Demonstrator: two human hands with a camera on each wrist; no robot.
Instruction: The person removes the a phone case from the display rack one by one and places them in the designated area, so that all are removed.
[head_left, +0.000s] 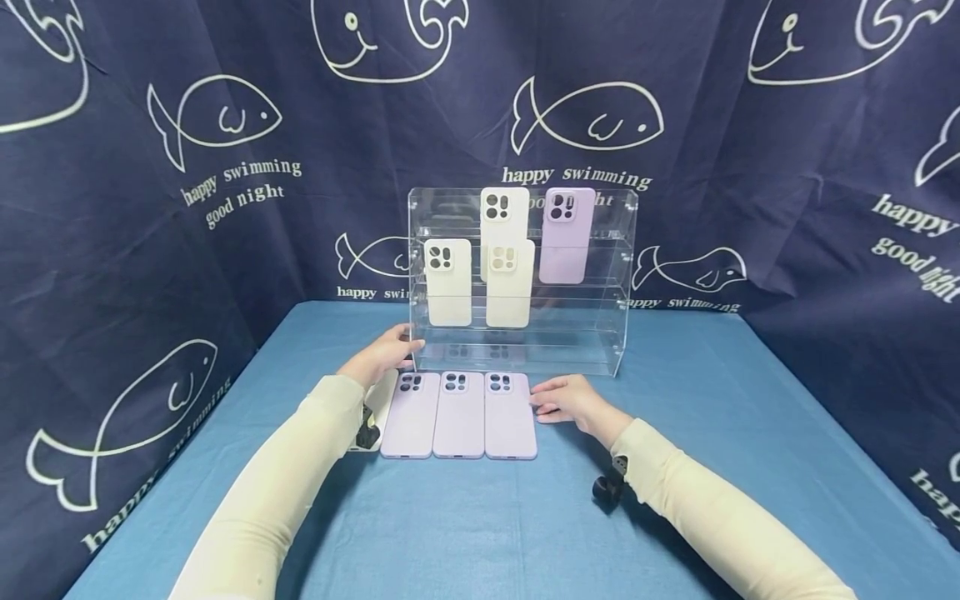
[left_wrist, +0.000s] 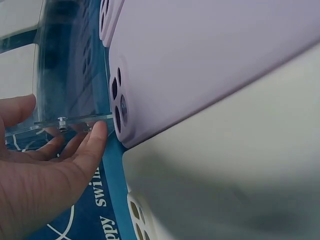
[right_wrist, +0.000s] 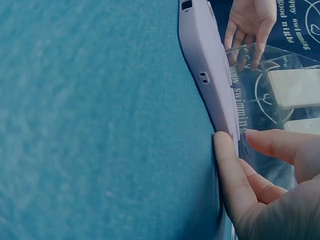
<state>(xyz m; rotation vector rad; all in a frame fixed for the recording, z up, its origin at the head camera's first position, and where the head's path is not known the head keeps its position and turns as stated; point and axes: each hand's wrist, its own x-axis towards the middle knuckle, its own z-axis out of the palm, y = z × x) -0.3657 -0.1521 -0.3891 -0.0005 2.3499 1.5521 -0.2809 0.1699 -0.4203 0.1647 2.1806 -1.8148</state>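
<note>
Beside the lower left side of a clear acrylic display rack (head_left: 577, 323) is my left hand (head_left: 386, 350), its fingers against the side panel and the thumb apart in front. My right hand (head_left: 572, 400) touches the right edge of the rightmost lilac phone case (head_left: 512, 425) with straight fingers; in the right wrist view its thumb stands off the case. Two more lilac cases, the middle one (head_left: 459, 425) and the left one (head_left: 409, 421), lie flat alongside, camera cutouts towards the rack. A white phone case (left_wrist: 240, 145) lies left of them, partly hidden by my left arm in the head view.
On the rack's upper tier stand a white case (head_left: 504, 210) and a lilac case (head_left: 567, 250). Below them are two white cases, one at left (head_left: 450, 292) and one nearer the middle (head_left: 509, 292). Blue cloth (head_left: 465, 533) covers the table; a fish-print curtain (head_left: 420, 125) hangs behind.
</note>
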